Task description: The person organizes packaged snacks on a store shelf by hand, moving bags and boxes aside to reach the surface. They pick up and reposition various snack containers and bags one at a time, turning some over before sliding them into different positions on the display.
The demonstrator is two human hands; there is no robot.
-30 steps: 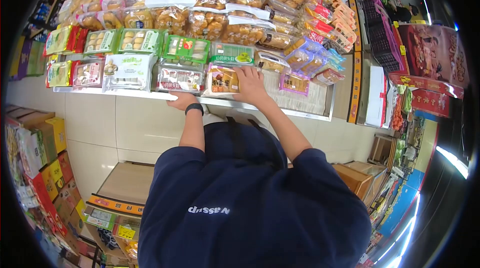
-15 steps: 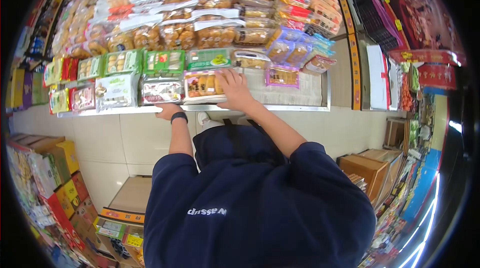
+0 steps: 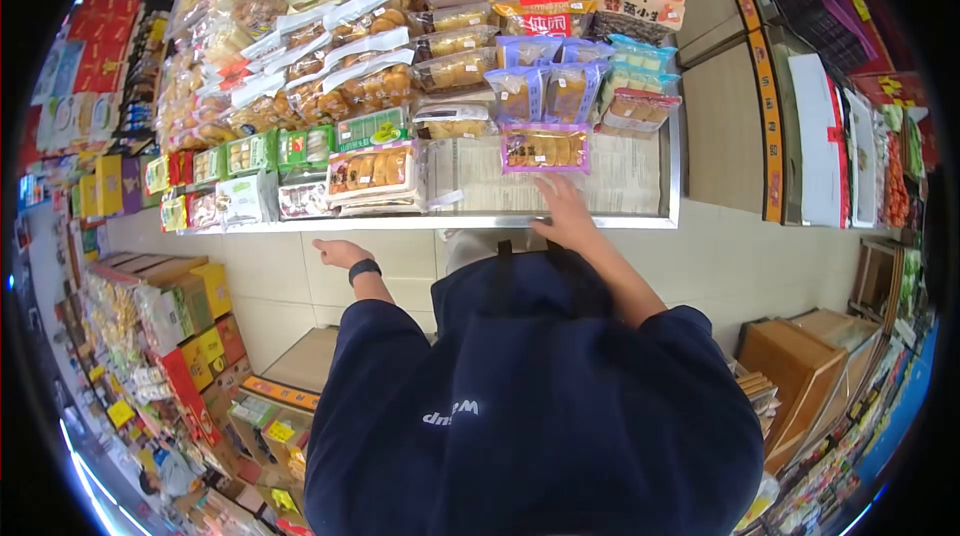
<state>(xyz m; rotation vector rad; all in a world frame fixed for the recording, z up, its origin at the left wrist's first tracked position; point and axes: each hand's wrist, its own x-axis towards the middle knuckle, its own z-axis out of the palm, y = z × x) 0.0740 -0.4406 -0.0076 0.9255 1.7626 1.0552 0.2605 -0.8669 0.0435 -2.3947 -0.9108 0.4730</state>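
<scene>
My right hand is over the paper-lined front of the display, its fingers stretched out and nothing in them. Just beyond the fingertips lies a purple-edged pack of pastries. My left hand, with a dark wristband, hangs in front of the metal edge. It is apart from the goods, looks loosely open and holds nothing. Beyond it sits an orange-and-white pack of pastries, lying on other packs. Green packs and a white pack stand to its left.
Rows of bagged pastries fill the back of the display. Purple bags and a red-labelled pack stand at right. An orange-edged shelf runs along the right. Wooden boxes stand behind me at right, cartons at left.
My right hand has left the orange-and-white pack and moved right, near the purple-edged pack. My left hand has come away from the display's edge. The view has shifted.
</scene>
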